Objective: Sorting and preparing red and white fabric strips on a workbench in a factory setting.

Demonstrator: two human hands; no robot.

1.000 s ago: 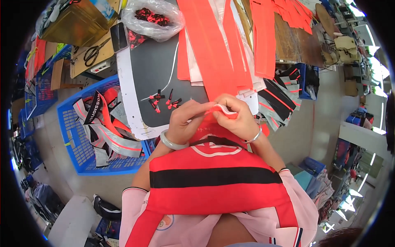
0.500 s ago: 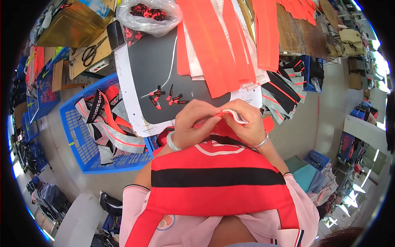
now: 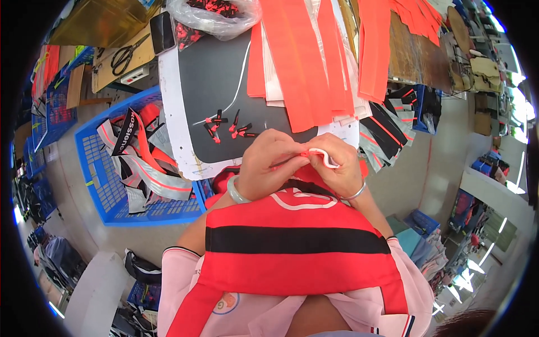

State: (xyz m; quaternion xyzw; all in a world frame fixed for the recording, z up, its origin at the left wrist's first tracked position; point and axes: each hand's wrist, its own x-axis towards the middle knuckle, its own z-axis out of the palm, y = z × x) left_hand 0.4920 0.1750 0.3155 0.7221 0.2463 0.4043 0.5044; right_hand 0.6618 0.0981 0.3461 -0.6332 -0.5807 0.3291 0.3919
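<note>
Left hand (image 3: 270, 165) and right hand (image 3: 340, 169) pinch a coral-and-white fabric strip (image 3: 326, 159); I judge it light, soft, best held by its edges.

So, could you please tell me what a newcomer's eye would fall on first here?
Most likely the long coral strips lying on the dark tabletop at the top middle, and the red apron with its black band at the lower middle. Between them, the left hand and right hand hold a small coral-and-white piece. At the left, a blue basket holds grey-and-coral bands.
</note>
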